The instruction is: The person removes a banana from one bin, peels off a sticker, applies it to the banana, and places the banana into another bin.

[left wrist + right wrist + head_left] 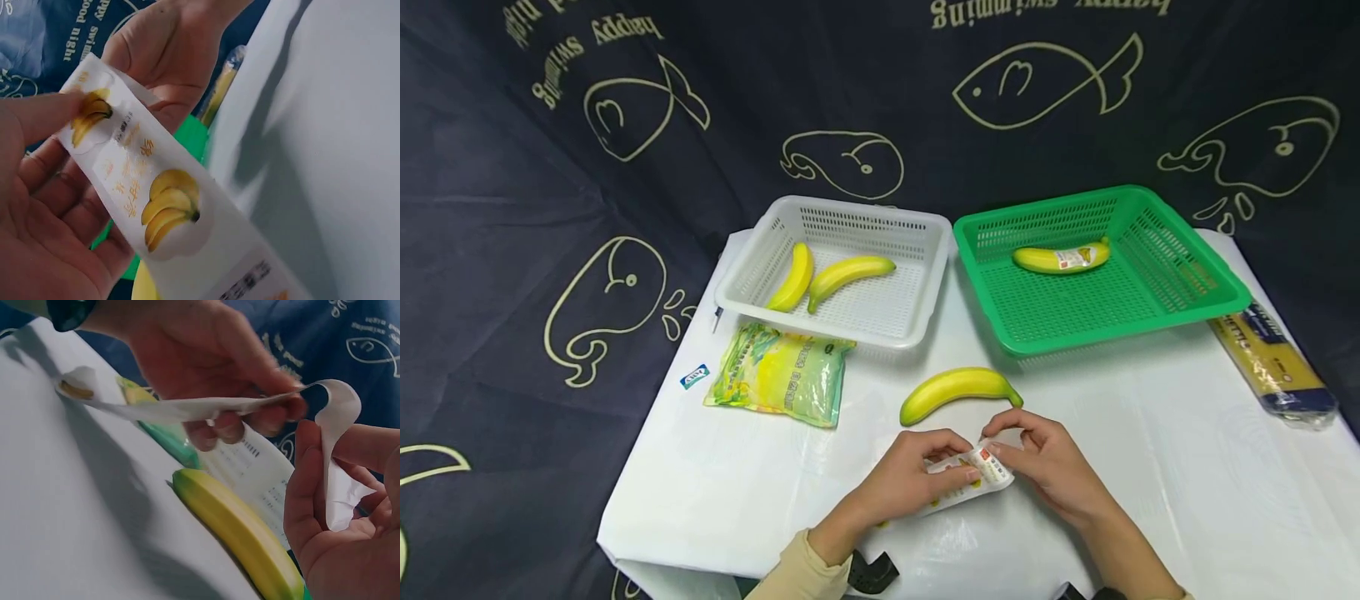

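The left hand (902, 477) pinches a sticker strip (997, 473) between thumb and fingers, and the right hand (1054, 465), just beside it, holds the strip's curled end. One banana (958, 390) lies on the desk (722, 492) just beyond both hands; a green basket (1067, 310) stands beyond the right hand.

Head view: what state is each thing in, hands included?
Left hand, pinching the label strip
Right hand, holding the strip's curled end
Label strip, bent at one end
Loose banana, on the table, no label visible
White basket, upright, holding two bananas
Green basket, upright, holding one labelled banana
Green-yellow bag, lying flat
Yellow-blue pack, lying, partly hidden
Small blue packet, lying flat
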Motion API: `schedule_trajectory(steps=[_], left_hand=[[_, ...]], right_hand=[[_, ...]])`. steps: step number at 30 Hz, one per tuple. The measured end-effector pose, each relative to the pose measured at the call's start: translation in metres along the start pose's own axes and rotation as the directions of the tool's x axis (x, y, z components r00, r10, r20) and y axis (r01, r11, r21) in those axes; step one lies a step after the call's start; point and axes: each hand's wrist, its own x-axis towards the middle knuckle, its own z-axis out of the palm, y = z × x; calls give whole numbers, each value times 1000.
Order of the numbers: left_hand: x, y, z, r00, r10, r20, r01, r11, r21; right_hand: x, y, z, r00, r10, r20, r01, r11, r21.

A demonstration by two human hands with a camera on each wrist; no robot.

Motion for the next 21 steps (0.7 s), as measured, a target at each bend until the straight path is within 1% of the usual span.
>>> schedule_trajectory(steps=[4,7,9,11,14,15,20,21], left_hand=[[0,2,1,998,55,-22,-55,998,-7],[0,2,1,990,125,-59,-124,992,28],[0,2,0,976,200,-85,-193,978,78],[0,1,-1,956,275,-104,-264,958,111],[0,3,-2,924,364,-120,-347,927,141],[0,6,-3,916,380,-125,-364,921,136],[1,23,-9,900,409,-151,-403,913,66],[1,24,-9,893,422,-157,-418,907,60]], right_hand=[[0,-1,5,999,-49,8,49,994,-102],[-1,-3,6,997,-77,-6,75,982,-171],[-1,-4,7,996,-91,3,90,977,-193],[-1,-6,9,994,-105,20,107,971,-213],[-1,-7,11,992,-116,45,123,965,-231],[-1,-7,12,992,-119,47,127,963,-236],[-1,-8,16,990,-140,17,139,953,-268],[-1,-7,17,989,-146,15,145,952,-269]])
